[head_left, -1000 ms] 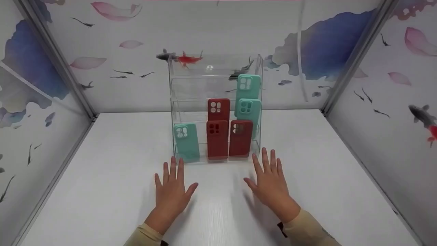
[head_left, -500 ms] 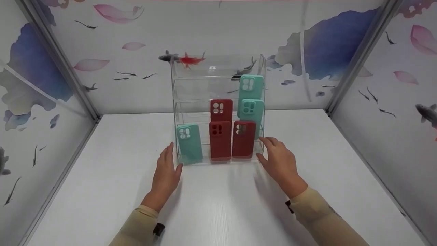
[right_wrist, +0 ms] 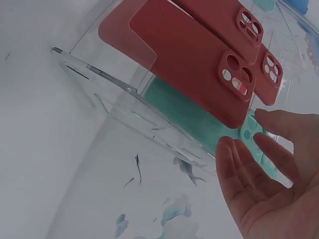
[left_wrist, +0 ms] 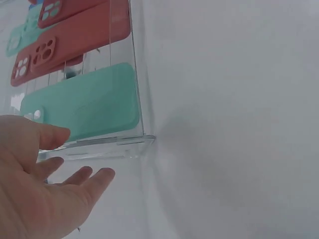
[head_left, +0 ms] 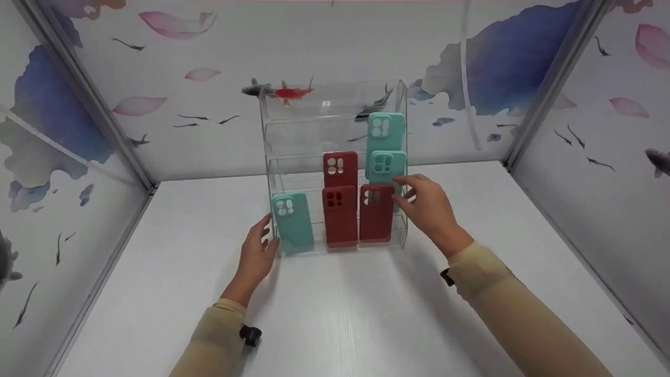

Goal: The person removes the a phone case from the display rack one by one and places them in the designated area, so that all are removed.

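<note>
On my feed the clear rack (head_left: 403, 104) reads as glassy, thin-edged plastic, stepped in tiers, and the phone cases stand in it, their backs smooth and matte, with rounded corners and raised camera plates pierced by round holes and slots. At the rack's lower left a teal case (head_left: 294, 225) leans slightly; at its lower middle I have a red case (head_left: 340, 220), with another red one (head_left: 340, 163) rising one tier behind it. At the rack's lower right a third red case (head_left: 376, 220) partly covers a teal one (head_left: 384, 163), and behind that, higher up, stands the top teal case (head_left: 386, 125). The left hand (head_left: 256, 254) is beside the rack's left edge, thumb and fingers parted and softly bent, gripping nothing; I cannot tell whether a fingertip meets the plastic. The right hand (head_left: 430, 204) is at the rack's right side, thumb and index spread with a gap between them, near the partly covered teal case and the red one in front of it; they are loose and grasp nothing, though contact with either I cannot make out.
</note>
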Motion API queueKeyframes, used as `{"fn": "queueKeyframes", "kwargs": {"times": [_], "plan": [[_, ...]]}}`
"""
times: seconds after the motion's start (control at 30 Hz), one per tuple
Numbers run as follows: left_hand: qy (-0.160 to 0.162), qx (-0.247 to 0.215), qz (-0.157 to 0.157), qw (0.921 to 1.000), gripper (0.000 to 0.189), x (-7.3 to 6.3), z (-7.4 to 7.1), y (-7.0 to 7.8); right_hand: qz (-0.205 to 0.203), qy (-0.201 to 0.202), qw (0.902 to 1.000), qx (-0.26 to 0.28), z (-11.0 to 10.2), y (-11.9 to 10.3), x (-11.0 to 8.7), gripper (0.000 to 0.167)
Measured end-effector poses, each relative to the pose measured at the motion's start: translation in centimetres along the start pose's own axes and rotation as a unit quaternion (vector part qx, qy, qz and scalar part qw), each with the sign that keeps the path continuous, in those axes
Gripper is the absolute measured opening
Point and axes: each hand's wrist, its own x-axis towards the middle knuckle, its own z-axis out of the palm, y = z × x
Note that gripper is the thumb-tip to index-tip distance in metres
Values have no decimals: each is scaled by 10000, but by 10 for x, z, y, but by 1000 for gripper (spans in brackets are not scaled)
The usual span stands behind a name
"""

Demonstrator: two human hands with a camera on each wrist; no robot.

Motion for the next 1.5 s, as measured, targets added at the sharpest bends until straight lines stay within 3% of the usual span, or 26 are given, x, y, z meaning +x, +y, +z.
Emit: {"fn": "queueKeyframes", "kwargs": {"times": [0.13,0.4,0.67,0.93,1.17,1.5], "plan": [[-180,-471,-201,9985,60,3,0,-9,-51,-183,9994,272,2,1,8,36],[-235,-894,-111,9957,57,13,-1,-16,-94,-110,9985,530,8,12,14,23],[-364,-1046,-77,9938,56,13,0,-18,-121,-4,9979,640,5,22,15,20],[-388,-1049,-67,9937,55,12,-4,-19,-13,-176,9959,883,0,18,14,20],[-500,-1031,-17,9934,56,13,-2,-21,-343,0,9948,964,-10,2,12,19],[-598,-980,-152,9933,56,12,-4,-19,-1068,405,9852,1276,-20,-47,1,19]]}}
